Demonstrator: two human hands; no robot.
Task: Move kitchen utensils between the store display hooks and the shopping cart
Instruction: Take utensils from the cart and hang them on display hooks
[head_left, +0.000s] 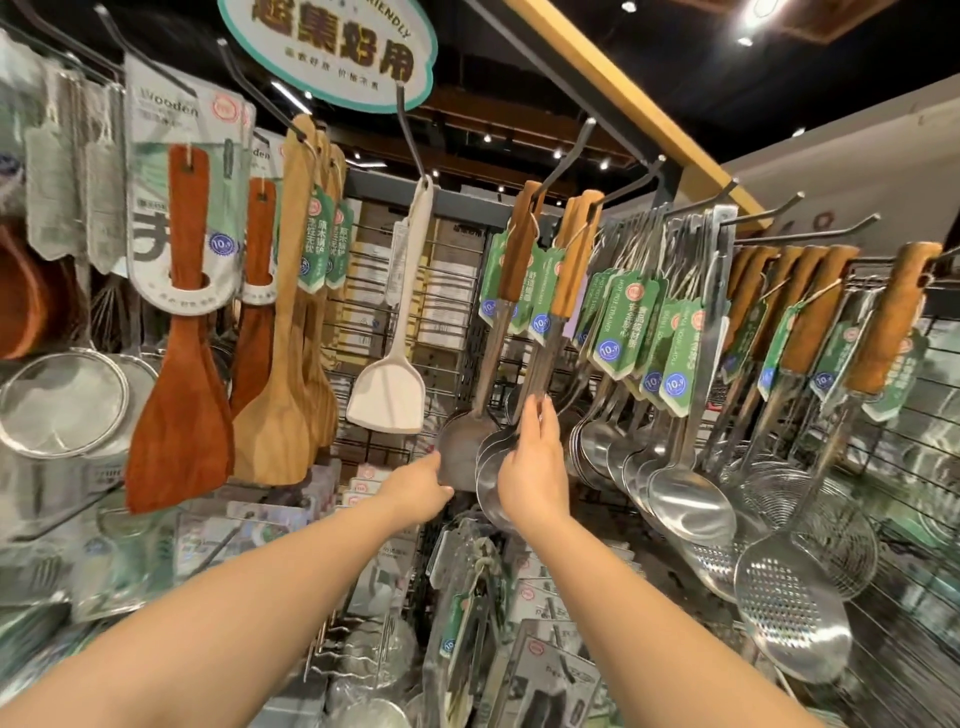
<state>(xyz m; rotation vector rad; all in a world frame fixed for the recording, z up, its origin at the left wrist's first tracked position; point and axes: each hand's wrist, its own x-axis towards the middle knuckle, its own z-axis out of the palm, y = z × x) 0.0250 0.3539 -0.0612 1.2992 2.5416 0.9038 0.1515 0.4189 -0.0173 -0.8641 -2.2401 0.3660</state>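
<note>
Head view. Store display of kitchen utensils, hung on black hooks (569, 150) under an oval sign (332, 47).

Item 1: steel turner (465, 441), dark wooden handle, hung from a hook at centre. Its blade is touched at the lower left edge by the left hand (421, 486); whether the fingers are closed round the blade cannot be told, as they are partly hidden behind it.

Item 2: steel ladles (493, 467), wooden handles, hung as a bunch just right of the turner, green price tags (540, 312) attached. Their shafts are grasped by the right hand (530, 467), whose fingertips (540, 408) are bent over them above the bowls. The back of this hand is turned to the camera.

Item 3: white spatula (387, 387), hung alone, left of the turner.

Item 4: pale wooden spatulas (275, 415) and reddish wooden spatulas (179, 405), hung further left, the latter on printed cards.

Item 5: mesh strainer (62, 400), far left.

Item 6: all-steel ladles (685, 493), hung right of the hands, with a perforated skimmer (789, 597) below them.

Both forearms are extended up from the lower edge.
</note>
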